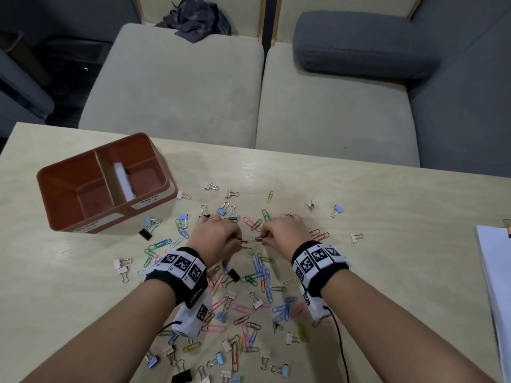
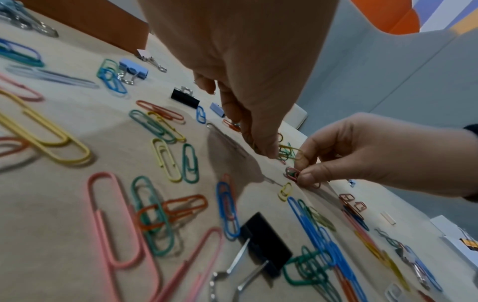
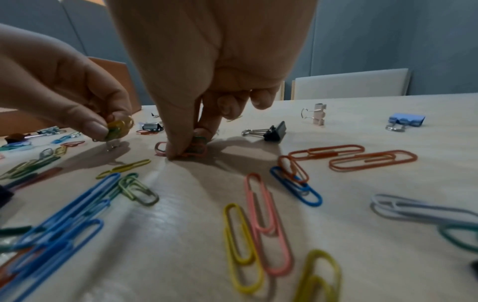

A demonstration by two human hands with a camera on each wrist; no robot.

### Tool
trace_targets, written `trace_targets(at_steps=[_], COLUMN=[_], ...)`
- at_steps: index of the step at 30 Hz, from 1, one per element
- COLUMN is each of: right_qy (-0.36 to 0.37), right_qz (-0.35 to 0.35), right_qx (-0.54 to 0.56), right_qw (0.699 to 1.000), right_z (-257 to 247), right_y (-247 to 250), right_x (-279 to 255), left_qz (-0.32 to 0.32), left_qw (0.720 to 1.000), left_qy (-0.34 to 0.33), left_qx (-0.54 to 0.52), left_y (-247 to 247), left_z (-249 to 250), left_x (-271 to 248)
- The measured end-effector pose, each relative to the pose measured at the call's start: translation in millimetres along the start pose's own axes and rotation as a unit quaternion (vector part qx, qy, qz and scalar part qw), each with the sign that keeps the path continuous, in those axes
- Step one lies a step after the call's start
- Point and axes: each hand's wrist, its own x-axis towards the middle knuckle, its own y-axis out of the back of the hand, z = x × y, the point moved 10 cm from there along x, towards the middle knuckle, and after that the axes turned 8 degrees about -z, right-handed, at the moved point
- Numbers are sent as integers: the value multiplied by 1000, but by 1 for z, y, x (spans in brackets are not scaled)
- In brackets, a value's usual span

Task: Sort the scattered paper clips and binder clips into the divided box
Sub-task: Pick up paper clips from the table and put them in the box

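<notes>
Coloured paper clips and small binder clips lie scattered over the pale table. The brown divided box stands at the back left; its right compartment bears the label "PAPER CLIP". My left hand is above the middle of the pile and pinches a small bunch of yellow and green paper clips. Just to its right, my right hand pinches red and green paper clips at the table surface between thumb and forefinger. The two hands nearly touch.
A white strip lies inside the box's right compartment. A stack of white paper sits at the table's right edge. Binder clips such as a black one and a blue one ring the hands. Beige seats stand behind the table.
</notes>
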Motion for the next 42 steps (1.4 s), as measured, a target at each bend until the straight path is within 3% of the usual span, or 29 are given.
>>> trace_targets(at_steps=[7, 14, 24, 29, 35, 42], right_qy=[-27, -62, -28, -4, -23, -12], right_qz=[15, 46, -12, 5, 0, -5], right_qx=[-19, 80, 165, 145, 34, 1], right_qw=[999, 994, 986, 989, 999, 1000], right_z=[4, 27, 27, 12, 4, 1], right_y=[-6, -3, -25, -27, -28, -36], right_x=[-8, -24, -39, -41, -32, -35], left_qz=[-40, -15, -70, -78, -44, -19], left_qw=[999, 998, 995, 992, 993, 992], left_qy=[8, 54, 60, 57, 52, 44], left_qx=[-15, -5, 42, 79, 99, 119], left_y=[-24, -20, -18, -19, -17, -11], left_z=[14, 22, 27, 26, 22, 21], left_x=[-1, 5, 11, 11, 3, -4])
